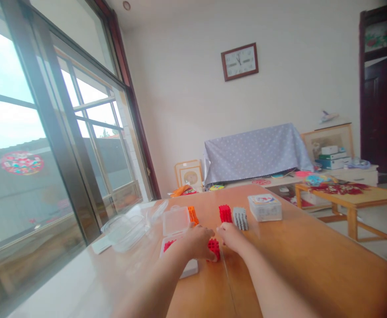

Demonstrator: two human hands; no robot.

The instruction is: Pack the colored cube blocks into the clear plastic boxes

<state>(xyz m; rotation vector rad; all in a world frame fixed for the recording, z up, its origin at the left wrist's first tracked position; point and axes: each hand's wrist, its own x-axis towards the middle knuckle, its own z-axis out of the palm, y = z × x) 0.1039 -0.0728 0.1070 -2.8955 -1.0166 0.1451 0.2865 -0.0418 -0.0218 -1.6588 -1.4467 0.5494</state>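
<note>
My left hand (198, 242) reaches over a clear plastic case, its thumb and fingers curled around a red latticed plastic block (214, 250) on the table. My right hand (232, 236) is just to the right, fingers bent together in a pinch; whatever lies between them, if anything, is hidden. Directly behind it stands another red latticed block (225, 213), with a grey one (240, 218) to its right. An orange block (193, 215) stands beyond my left hand. The open clear case (176, 220) has red pieces (169, 244) inside, partly covered by my left arm.
A lidded clear box (265, 207) with a printed label sits at the right on the brown table (299, 260). Clear plastic containers (125, 229) lie at the left, near the window. Past the table's far edge are a cloth-covered object (256, 152) and a low wooden table (355, 198).
</note>
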